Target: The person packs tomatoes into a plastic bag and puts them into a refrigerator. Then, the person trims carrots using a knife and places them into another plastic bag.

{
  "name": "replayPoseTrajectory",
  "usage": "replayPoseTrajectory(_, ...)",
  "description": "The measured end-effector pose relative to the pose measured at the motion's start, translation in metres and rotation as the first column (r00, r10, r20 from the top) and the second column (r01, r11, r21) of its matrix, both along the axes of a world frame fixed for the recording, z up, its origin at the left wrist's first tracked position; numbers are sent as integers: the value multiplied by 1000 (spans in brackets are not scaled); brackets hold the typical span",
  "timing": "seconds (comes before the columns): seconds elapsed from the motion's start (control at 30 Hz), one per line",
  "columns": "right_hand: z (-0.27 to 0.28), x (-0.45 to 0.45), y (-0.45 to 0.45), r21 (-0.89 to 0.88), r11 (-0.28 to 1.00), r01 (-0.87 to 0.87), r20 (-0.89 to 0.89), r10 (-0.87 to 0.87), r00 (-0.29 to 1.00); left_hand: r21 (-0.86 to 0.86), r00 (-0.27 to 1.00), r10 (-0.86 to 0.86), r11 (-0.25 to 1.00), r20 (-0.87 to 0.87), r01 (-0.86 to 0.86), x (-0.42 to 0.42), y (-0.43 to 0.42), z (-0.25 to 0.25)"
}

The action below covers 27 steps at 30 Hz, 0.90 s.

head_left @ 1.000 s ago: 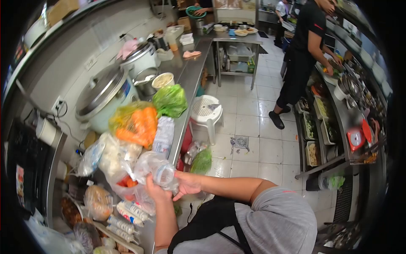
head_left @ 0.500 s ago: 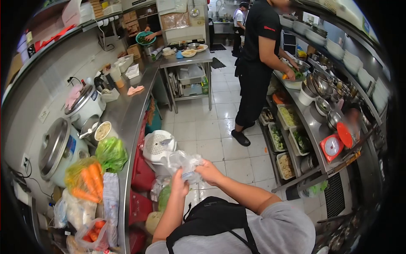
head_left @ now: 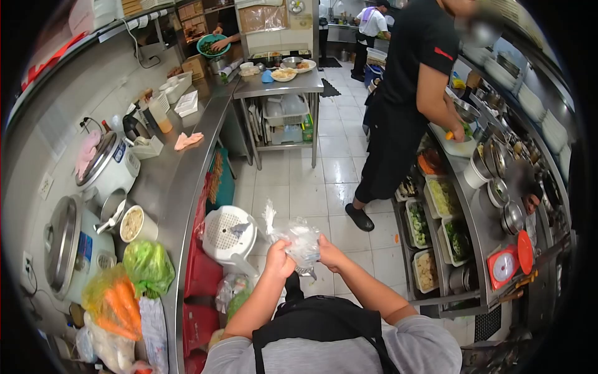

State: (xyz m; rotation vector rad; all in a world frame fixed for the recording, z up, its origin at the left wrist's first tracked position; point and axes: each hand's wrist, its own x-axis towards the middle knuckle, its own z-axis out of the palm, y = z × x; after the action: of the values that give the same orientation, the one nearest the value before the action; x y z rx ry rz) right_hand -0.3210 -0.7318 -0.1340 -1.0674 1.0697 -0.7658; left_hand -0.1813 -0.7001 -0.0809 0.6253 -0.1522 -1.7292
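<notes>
Both of my hands grip a crumpled clear plastic bag [head_left: 303,243] in front of my body, above the floor. My left hand [head_left: 280,258] has its fingers closed on the bag's left side, where a twisted end sticks up. On the other side, my right hand [head_left: 330,254] pinches the bag's edge. A white perforated stool [head_left: 229,232] stands just left of the bag. Bagged carrots [head_left: 118,306] and bagged green leaves [head_left: 148,268] lie on the steel counter [head_left: 177,187] further left.
Rice cookers [head_left: 81,249] line the left wall. Red bins [head_left: 202,274] stand under the counter. A co-worker in black [head_left: 398,112] works at the right-hand counter, above trays of cut vegetables [head_left: 441,198]. A red scale [head_left: 502,267] is at the right. Another person [head_left: 372,25] stands far back.
My hands and the bag have moved from over the left counter to in front of my body, above the floor. The view has turned rightward, and the co-worker in black has shifted position slightly.
</notes>
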Motion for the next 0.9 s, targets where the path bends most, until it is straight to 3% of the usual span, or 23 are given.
replayPoseTrajectory(0.03,-6,6,-19,-53,998,-20,-152,11,988,4,999,20,1000,31,-20,5,-16,-5)
replayPoseTrajectory(0.13,6,22,-77,-100,993,-66,-328,30,944,16,992,109,994,70,-111,24,-69,-14)
replayPoseTrajectory(0.23,32,40,-137,192,965,-176,-133,203,970,2,989,129,992,79,-129,38,-125,-2)
replayPoseTrajectory(0.33,10,48,-199,290,954,-78,284,-8,959,-62,992,57,997,108,-50,51,-184,-10)
replayPoseTrajectory(0.4,12,40,-229,317,944,-89,419,-56,906,-79,985,-70,993,156,83,55,-225,-25)
replayPoseTrajectory(0.5,38,23,-272,314,946,-83,585,-124,801,-75,936,-105,988,335,138,34,-270,-15)
replayPoseTrajectory(0.53,43,16,-288,309,948,-79,631,-142,763,-94,952,-95,987,292,128,24,-288,-17)
replayPoseTrajectory(0.63,47,2,-343,341,940,20,669,-258,697,-102,962,-51,991,269,81,-1,-345,-9)
replayPoseTrajectory(0.73,54,-22,-412,243,966,92,760,-248,601,-27,938,-157,984,308,174,-15,-415,-4)
replayPoseTrajectory(0.83,71,-40,-482,98,994,-47,710,-37,703,129,869,-455,890,195,437,-6,-488,-34)
replayPoseTrajectory(0.9,85,-42,-513,69,983,-170,645,86,759,5,815,-576,817,69,577,-2,-529,-33)
